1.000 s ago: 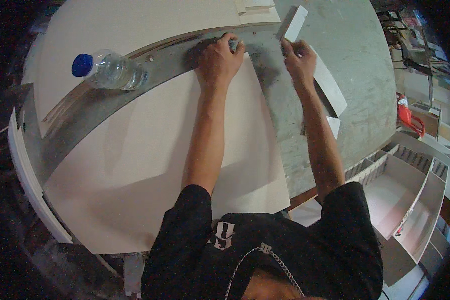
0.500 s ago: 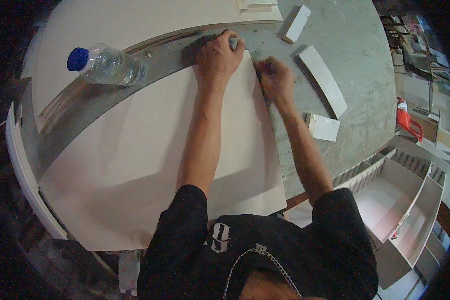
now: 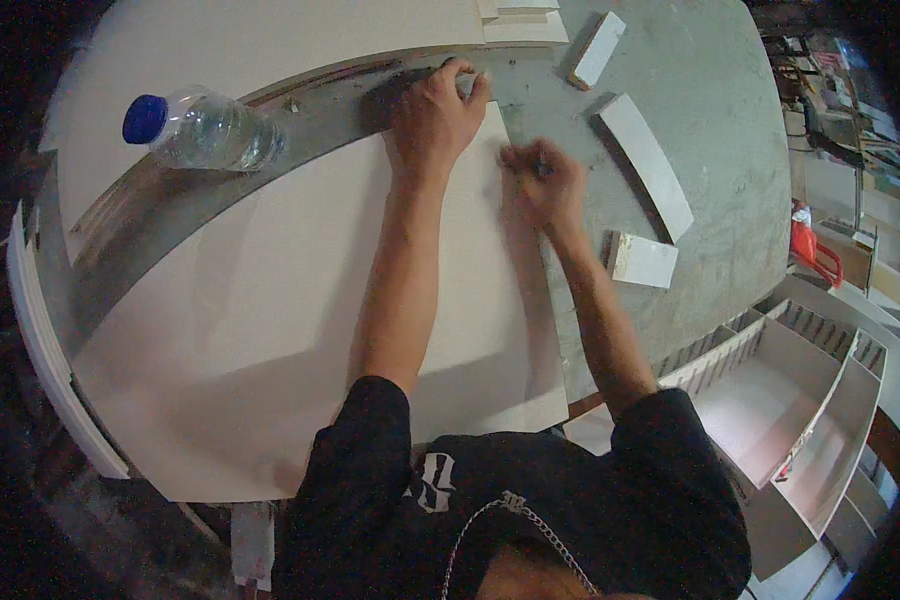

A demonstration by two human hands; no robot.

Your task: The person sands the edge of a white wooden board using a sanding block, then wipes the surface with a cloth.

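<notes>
A large cream-coloured panel (image 3: 300,270) with a curved far-left edge lies flat in front of me. My left hand (image 3: 438,115) is bent over its far tip, thumb and forefinger curled toward each other. The other fingers are tucked under, so whatever they hold is hidden. Beside the panel's right edge, my right hand (image 3: 548,185) is closed with its fingertips over the panel. A small dark thing shows between those fingers, too blurred to name.
A blue-capped plastic bottle (image 3: 215,132) lies at the upper left, beside another curved panel (image 3: 270,40). On the grey-green tabletop (image 3: 735,150) rest a curved white strip (image 3: 646,165), a white block (image 3: 643,260) and a narrow white piece (image 3: 598,52). White compartmented boxes (image 3: 770,390) stand lower right.
My right hand has come slightly nearer to me, and its fingertips have shifted left over the panel's edge. My left hand has stayed at the far tip.
</notes>
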